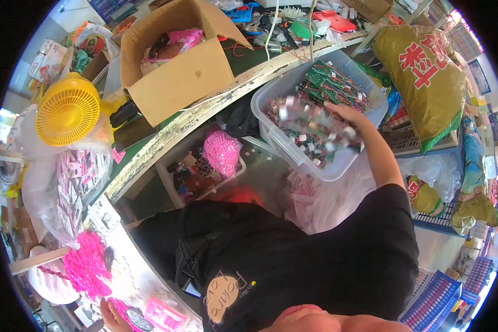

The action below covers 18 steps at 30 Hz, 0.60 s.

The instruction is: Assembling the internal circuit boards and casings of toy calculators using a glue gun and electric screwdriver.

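A clear plastic bin [333,176] at the upper right holds small green circuit boards [327,80] with red and black wires and white connectors. My right hand [346,113] is inside it, fingers curled at a bunch of wired circuit boards [307,119]. Motion blurs that bunch, and most of the fingers are hidden. At the lower left edge, my left hand [113,317] shows only in part, its fingers stretched out and apart. Beside it lie a pink oval piece with a grey centre [138,319] and a pink plastic part [165,314].
A cardboard box [177,91] stands on the worn-edged bench, left of the bin. Below is a tray [205,191] with a pink bubble-wrap bundle [222,154]. A yellow fan [68,109] and pink strips [87,265] are at left, a large gold sack [423,77] at right.
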{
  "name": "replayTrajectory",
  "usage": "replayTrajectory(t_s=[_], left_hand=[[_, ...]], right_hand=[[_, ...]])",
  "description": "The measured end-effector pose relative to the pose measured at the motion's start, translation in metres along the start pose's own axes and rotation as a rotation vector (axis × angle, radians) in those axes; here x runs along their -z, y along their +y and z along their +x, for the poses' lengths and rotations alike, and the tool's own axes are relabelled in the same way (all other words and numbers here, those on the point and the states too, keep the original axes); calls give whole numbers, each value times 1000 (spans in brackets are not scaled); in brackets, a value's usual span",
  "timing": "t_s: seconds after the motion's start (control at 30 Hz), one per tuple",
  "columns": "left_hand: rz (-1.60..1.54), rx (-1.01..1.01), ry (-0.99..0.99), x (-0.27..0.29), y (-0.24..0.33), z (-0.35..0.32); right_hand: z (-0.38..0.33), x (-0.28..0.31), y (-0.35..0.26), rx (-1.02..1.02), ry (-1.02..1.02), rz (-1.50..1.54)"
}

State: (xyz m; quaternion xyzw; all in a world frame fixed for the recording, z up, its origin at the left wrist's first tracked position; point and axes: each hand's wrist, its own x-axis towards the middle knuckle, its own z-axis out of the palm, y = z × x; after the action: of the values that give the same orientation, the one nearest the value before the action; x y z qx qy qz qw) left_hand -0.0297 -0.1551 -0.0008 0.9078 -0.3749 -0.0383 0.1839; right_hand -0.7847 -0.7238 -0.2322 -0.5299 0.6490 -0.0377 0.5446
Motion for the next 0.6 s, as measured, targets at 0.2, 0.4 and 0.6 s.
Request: replayTrajectory(t_s=[0.2,0.4,0.6], left_hand=[[-155,-61,15,-25,-13,13],[-28,-97,-52,-20,16,16],[-144,-252,-80,-36,53,9]], right_hand=[[-13,24,22,170,130,260],[-92,4,-36,70,66,811],[-59,-19,-6,-17,-39,169]])
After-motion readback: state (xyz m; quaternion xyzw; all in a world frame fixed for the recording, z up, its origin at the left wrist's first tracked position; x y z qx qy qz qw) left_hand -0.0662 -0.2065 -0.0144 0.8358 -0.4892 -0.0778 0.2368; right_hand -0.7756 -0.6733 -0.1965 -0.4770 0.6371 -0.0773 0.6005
